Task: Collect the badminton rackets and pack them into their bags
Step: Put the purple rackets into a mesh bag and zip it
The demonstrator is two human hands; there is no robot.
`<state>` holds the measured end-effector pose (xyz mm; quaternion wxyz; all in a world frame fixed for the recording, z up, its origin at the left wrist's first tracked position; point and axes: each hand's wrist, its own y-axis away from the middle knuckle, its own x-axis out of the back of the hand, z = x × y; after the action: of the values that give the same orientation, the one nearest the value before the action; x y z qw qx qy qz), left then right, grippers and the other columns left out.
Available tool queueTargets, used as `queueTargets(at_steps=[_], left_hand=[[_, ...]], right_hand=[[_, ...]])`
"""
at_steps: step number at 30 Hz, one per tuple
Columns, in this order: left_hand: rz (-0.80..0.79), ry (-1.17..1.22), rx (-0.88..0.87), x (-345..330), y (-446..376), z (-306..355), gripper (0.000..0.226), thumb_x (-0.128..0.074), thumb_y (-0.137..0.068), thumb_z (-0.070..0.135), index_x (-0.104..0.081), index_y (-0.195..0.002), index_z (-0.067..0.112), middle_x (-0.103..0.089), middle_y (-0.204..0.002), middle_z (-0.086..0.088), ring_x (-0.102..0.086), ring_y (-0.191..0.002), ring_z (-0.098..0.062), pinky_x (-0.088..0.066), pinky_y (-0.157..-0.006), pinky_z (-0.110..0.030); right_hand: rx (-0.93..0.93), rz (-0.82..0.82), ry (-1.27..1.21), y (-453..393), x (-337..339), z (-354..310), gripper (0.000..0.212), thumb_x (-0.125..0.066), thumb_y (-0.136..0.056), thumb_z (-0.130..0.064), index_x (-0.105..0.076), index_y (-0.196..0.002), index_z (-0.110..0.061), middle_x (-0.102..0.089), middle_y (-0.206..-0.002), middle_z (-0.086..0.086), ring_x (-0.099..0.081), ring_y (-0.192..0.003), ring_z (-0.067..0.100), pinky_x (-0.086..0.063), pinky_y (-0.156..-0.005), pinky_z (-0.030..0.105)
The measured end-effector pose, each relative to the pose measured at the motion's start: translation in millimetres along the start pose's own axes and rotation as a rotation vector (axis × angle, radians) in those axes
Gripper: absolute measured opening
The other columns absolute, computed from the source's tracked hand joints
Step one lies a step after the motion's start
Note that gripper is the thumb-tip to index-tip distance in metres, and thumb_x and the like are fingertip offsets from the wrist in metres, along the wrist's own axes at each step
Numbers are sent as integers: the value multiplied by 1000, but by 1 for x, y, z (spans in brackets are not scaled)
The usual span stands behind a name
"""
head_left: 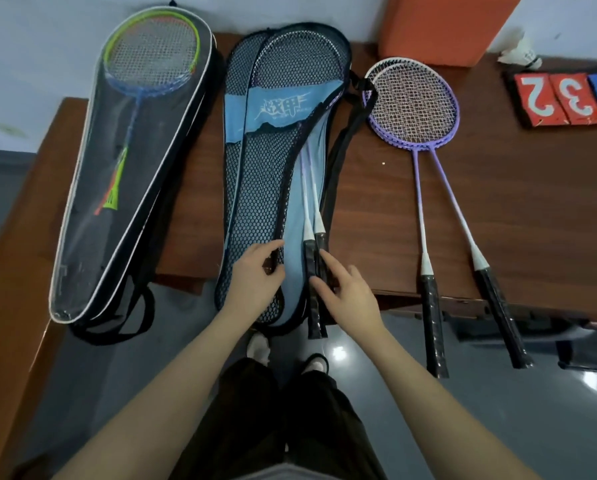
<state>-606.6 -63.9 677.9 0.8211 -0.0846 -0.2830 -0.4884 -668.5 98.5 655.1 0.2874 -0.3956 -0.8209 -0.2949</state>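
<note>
- Pinching the black zipper edge of the blue mesh racket bag [255,188], your left hand [255,278] has its fingers curled round that edge at the near end.
- Your right hand [345,289] rests loosely spread fingers on the black grips of the two rackets inside the bag [312,216]; it closes on nothing.
- Right of the bag, two purple rackets [425,140] lie on the table [519,188], handles overhanging the near edge.
- At the far left, a grey bag [124,202] holds a green and blue racket [151,53].
</note>
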Motion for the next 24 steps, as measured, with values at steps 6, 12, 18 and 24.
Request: queueTargets(at_steps=[6,12,18,24], left_hand=[[-108,-15,27,9,3,-12,45,-60,-84,4,-55,-127,15,-52,-105,0,-52,-94,-11,-38,-86,-15],[-180,-87,-67,9,5,-15,44,-59,-88,11,-50,-131,14,-48,-100,3,-49,-90,-11,-38,-84,-20],[-127,131,55,31,0,-23,43,-64,-85,8,-56,-126,19,-58,-101,-1,-58,-87,-14,-43,-81,-15],[-167,105,31,41,6,-27,43,-62,-85,7,-56,-125,20,-56,-97,-1,-57,-81,-16,-49,-81,-19]], right_hand=[[-149,-13,-243,22,-8,3,60,-65,-82,-44,-37,-131,-24,-53,-127,-3,-53,-113,15,-48,-92,39],[-97,29,-147,34,-11,-17,60,-65,-83,-42,-37,-136,-33,-47,-120,0,-57,-96,17,-51,-84,36],[-18,-196,-254,51,-19,-21,93,-82,-68,-28,-26,-139,-41,-21,-137,-7,-31,-128,11,-31,-108,28],[24,-45,-254,61,-32,-30,64,-81,-71,-28,-50,-127,-30,-24,-138,-8,-26,-128,-1,-28,-109,22]])
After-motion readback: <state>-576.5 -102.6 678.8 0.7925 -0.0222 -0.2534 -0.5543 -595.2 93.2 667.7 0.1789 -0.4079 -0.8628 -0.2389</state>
